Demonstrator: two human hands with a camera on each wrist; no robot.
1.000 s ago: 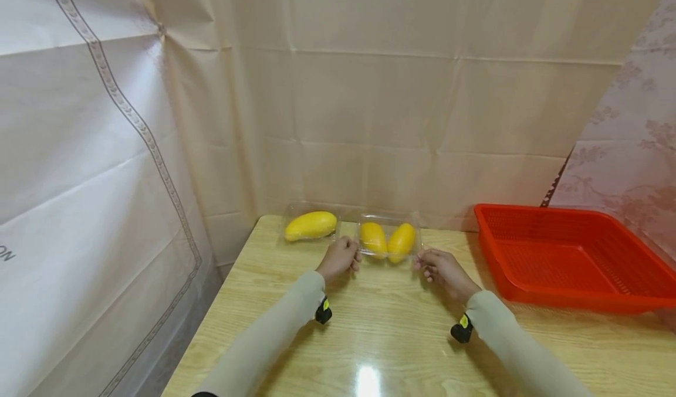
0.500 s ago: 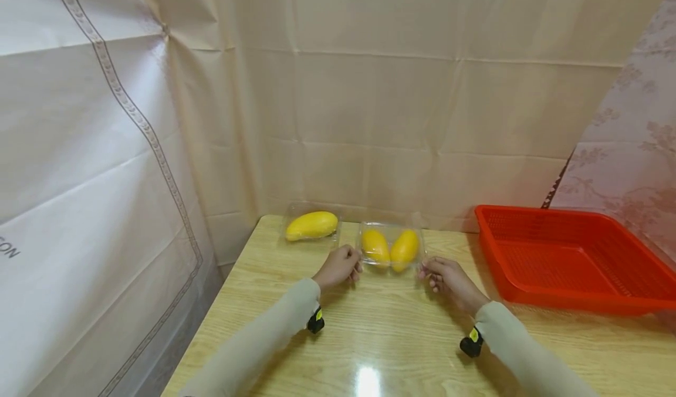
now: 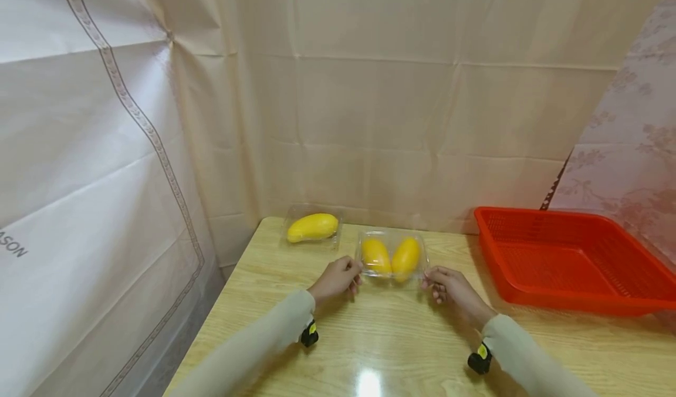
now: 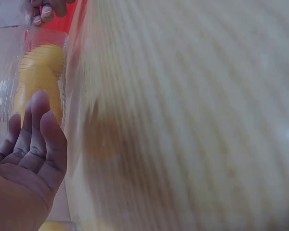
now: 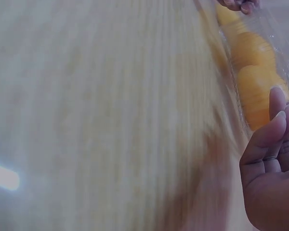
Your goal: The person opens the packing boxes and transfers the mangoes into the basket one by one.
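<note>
A clear plastic clamshell box [image 3: 392,236] with two yellow mangoes [image 3: 406,257] inside is in front of me on the wooden table. My left hand [image 3: 337,280] pinches its near left corner between thumb and fingers. At the near right corner my right hand [image 3: 455,290] holds the box in the same way. The left wrist view shows the left fingers [image 4: 38,130] against the end of the box, the mangoes [image 4: 41,79] just beyond. In the right wrist view the right fingers [image 5: 274,130] overlap the box's other end.
A second clear box [image 3: 334,244] with one longer yellow mango [image 3: 313,227] lies to the left, near the table's back edge. To the right stands a red plastic basket [image 3: 528,294]. A beige cloth [image 3: 369,121] hangs behind the table [image 3: 327,350].
Both hands have drawn the box with the two mangoes toward me, away from the back edge. The other box and the red basket have stayed in place.
</note>
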